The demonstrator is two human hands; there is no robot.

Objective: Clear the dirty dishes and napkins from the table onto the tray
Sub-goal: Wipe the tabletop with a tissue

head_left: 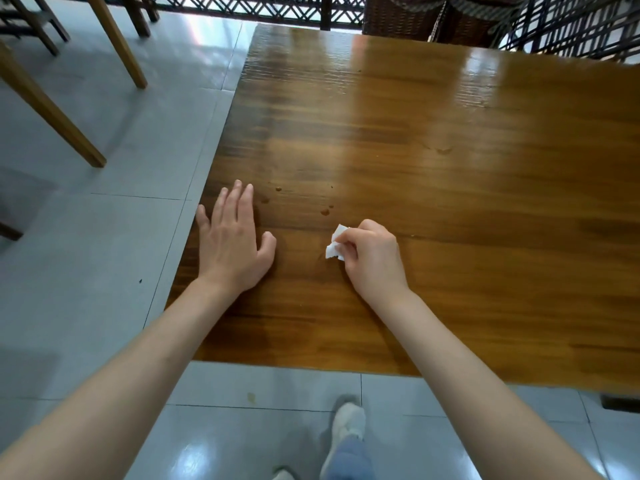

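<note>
Glossy table, left hand flat at its edge, right hand pinching napkin.

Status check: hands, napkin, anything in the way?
Left hand open, flat on table. Right hand pinching napkin. No tray or dishes in view. Small spots ahead, nothing blocking.

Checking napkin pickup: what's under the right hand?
A crumpled white napkin sticks out of the right hand, pinched in its fingers above the wooden table. The rest of the napkin and the tabletop beneath the palm are covered.
</note>
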